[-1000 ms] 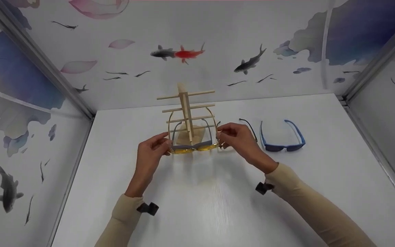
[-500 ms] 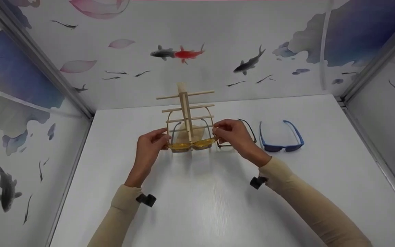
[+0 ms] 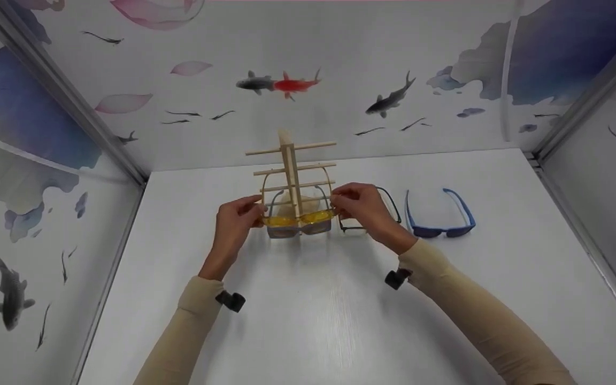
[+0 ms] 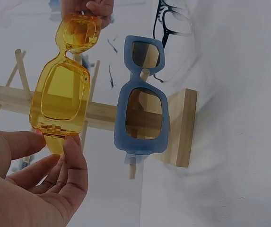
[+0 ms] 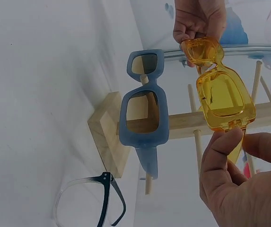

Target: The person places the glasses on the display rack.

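Fish-printed wall behind white table

In the head view, a long, plain beige sleeve enters from between seven and eight o'clock and ends at the wrist of the bare left hand. Its match, another beige sleeve, lies toward four o'clock, below the bare right hand. Both fit closely, with soft creases. A small, blocky black camera juts from the left cuff at three o'clock; a similar black camera juts from the right cuff at eight.
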`<state>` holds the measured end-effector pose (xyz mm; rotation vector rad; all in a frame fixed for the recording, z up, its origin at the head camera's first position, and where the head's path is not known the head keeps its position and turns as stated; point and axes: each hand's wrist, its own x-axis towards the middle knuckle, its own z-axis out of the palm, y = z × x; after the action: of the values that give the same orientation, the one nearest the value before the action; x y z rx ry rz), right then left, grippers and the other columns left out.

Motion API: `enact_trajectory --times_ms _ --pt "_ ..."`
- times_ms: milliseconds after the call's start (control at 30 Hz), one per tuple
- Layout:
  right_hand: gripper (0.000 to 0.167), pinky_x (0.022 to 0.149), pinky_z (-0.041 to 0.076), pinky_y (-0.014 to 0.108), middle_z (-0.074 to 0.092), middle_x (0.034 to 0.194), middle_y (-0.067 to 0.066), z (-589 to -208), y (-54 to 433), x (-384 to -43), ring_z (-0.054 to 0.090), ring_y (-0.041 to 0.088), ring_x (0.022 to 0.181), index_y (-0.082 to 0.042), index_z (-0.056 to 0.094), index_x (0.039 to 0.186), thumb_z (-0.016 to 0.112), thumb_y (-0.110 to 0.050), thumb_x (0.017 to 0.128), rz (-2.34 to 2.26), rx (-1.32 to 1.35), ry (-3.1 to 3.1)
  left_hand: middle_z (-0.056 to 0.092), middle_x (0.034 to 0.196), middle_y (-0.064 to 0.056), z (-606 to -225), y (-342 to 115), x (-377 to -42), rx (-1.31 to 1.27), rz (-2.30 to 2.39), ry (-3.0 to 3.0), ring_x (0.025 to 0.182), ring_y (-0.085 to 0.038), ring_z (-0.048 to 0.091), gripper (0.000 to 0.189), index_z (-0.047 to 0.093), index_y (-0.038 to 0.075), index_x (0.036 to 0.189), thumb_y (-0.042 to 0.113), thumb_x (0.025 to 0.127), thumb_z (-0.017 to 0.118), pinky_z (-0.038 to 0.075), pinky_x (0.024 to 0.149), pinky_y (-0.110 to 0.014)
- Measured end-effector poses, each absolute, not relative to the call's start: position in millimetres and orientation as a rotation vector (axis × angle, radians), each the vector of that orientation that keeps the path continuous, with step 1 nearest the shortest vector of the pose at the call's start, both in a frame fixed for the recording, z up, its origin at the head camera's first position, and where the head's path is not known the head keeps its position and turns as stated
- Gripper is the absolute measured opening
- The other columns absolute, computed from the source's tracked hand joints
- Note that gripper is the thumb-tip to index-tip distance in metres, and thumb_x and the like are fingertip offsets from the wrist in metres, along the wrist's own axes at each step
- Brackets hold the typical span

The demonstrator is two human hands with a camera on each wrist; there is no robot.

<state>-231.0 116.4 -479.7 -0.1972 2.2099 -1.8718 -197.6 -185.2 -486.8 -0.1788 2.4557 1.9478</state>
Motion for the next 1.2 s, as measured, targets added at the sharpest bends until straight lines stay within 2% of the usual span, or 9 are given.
enact_trajectory --times_ms 200,400,633,900,1200 --pt "0.029 0.083 0.065 0.032 0.074 0.118 0.026 -484.3 118.3 -234.6 0.075 0.023 0.093 0.001 0.074 0.129 0.072 -0.019 0.108 -1.893 -0.233 2.205 0.076 0.118 -0.024 -488.4 -183.7 -203.3 -0.169 1.954 2.465 0.096 -0.029 0.076 0.035 0.071 -0.003 0.141 0.010 0.109 0.068 0.064 0.080 -0.025" --pt "0.028 0.082 0.065 0.030 0.073 0.120 0.028 -486.9 117.8 -238.7 0.075 0.023 0.093 0.001 0.074 0.128 0.072 -0.019 0.109 -1.913 -0.219 2.178 0.077 0.115 -0.020 -489.9 -183.5 -208.4 -0.175 1.960 2.467 0.097 -0.032 0.076 0.035 0.071 -0.004 0.141 0.009 0.109 0.068 0.064 0.078 -0.024" --pt "0.028 0.080 0.065 0.028 0.071 0.122 0.032 -489.8 116.2 -242.7 0.075 0.023 0.093 0.002 0.074 0.128 0.072 -0.018 0.109 -1.920 -0.176 2.155 0.077 0.117 -0.022 -491.8 -183.7 -211.5 -0.181 1.973 2.452 0.094 -0.027 0.076 0.034 0.073 -0.003 0.140 0.009 0.109 0.068 0.064 0.078 -0.024" --pt "0.028 0.080 0.065 0.028 0.075 0.114 0.019 -491.0 115.0 -244.7 0.074 0.023 0.093 0.001 0.074 0.128 0.072 -0.020 0.109 -1.907 -0.159 2.157 0.076 0.121 -0.026 -493.9 -184.9 -212.3 -0.170 1.979 2.450 0.094 -0.026 0.077 0.035 0.072 -0.003 0.141 0.011 0.109 0.068 0.064 0.078 -0.024" --pt "0.029 0.083 0.065 0.028 0.075 0.114 0.017 -493.0 113.2 -246.3 0.075 0.024 0.096 0.001 0.074 0.128 0.072 -0.021 0.109 -1.890 -0.135 2.167 0.076 0.122 -0.026 -496.2 -185.5 -212.2 -0.186 1.964 2.450 0.093 -0.024 0.076 0.037 0.071 -0.003 0.142 0.014 0.110 0.067 0.064 0.080 -0.024"
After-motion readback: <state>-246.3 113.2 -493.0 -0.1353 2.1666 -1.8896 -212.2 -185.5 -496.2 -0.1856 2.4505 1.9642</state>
